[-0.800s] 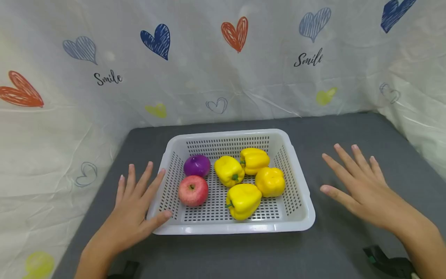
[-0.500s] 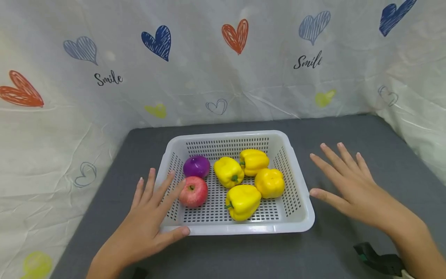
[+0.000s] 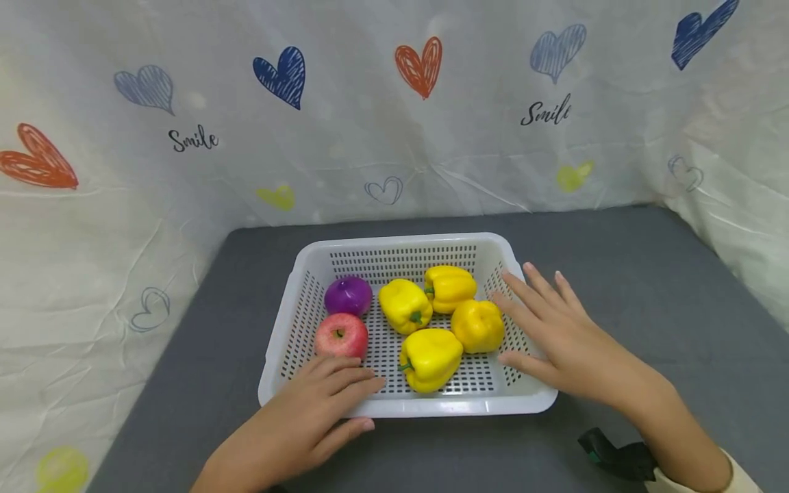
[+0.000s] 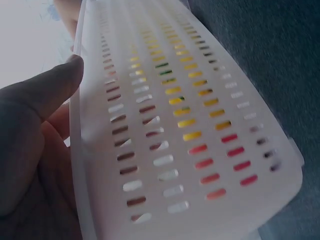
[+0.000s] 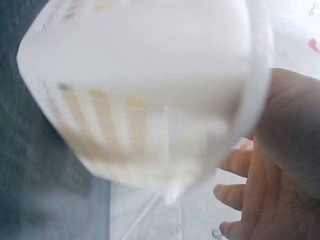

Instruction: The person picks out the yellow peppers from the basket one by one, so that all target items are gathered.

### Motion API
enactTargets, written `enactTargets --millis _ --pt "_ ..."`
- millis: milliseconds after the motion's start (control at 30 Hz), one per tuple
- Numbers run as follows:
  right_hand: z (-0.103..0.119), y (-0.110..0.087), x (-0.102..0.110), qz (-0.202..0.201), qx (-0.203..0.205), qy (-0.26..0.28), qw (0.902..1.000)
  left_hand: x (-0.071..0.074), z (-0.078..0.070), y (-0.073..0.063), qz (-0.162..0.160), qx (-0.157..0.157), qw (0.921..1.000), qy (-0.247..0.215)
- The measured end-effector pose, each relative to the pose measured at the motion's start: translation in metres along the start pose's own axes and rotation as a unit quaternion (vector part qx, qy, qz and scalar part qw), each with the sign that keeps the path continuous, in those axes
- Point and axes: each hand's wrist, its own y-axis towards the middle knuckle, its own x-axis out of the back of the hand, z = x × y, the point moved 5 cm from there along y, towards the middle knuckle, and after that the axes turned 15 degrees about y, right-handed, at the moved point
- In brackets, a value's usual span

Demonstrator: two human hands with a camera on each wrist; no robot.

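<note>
A white slotted basket (image 3: 431, 408) holds a purple onion (image 3: 348, 296), a red apple (image 3: 341, 334) and several yellow bell peppers (image 3: 431, 360). My left hand (image 3: 302, 418) reaches over the front left rim, its fingers loosely extended beside the apple and partly covering its lower edge. In the left wrist view, the thumb (image 4: 65, 75) lies outside along the basket rim, with fingers visible through the slots. My right hand (image 3: 567, 346) spreads its fingers over the right rim, near the rightmost pepper. The blurred right wrist view shows that hand (image 5: 280, 160) by the rim; contact is unclear.
The basket stands on a dark grey tabletop (image 3: 616, 260). A white curtain (image 3: 345, 137) printed with hearts hangs behind and to the sides. A black strap piece (image 3: 616, 459) sits at the right wrist.
Both hands have moved inward to the basket. The left went right and down over the front rim; the right went left over the right rim. The basket and its contents stay in place.
</note>
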Motion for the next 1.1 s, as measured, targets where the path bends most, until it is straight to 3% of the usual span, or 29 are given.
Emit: enactTargets --millis 67,300,433,633,900,1100 --pt "0.004 0.004 -0.006 0.006 0.009 0.001 0.9999 -0.002 -0.003 0.002 0.006 -0.010 0.9998 -0.014" --pt "0.015 0.020 -0.029 0.051 0.002 0.017 0.9985 -0.009 -0.003 0.005 0.092 0.027 0.9937 -0.059" --pt "0.022 0.029 -0.040 0.059 0.019 0.022 0.9979 -0.012 -0.001 0.007 0.106 0.035 0.9913 -0.069" --pt "0.027 0.039 -0.052 0.073 0.025 0.034 0.9964 -0.018 0.002 0.013 0.163 0.064 0.9800 -0.095" --pt "0.028 0.045 -0.064 0.096 0.045 0.068 0.9921 -0.025 0.002 0.023 0.183 0.065 0.9741 -0.116" --pt "0.029 0.047 -0.067 0.102 0.071 0.053 0.9908 -0.030 0.007 0.028 0.202 0.076 0.9673 -0.133"
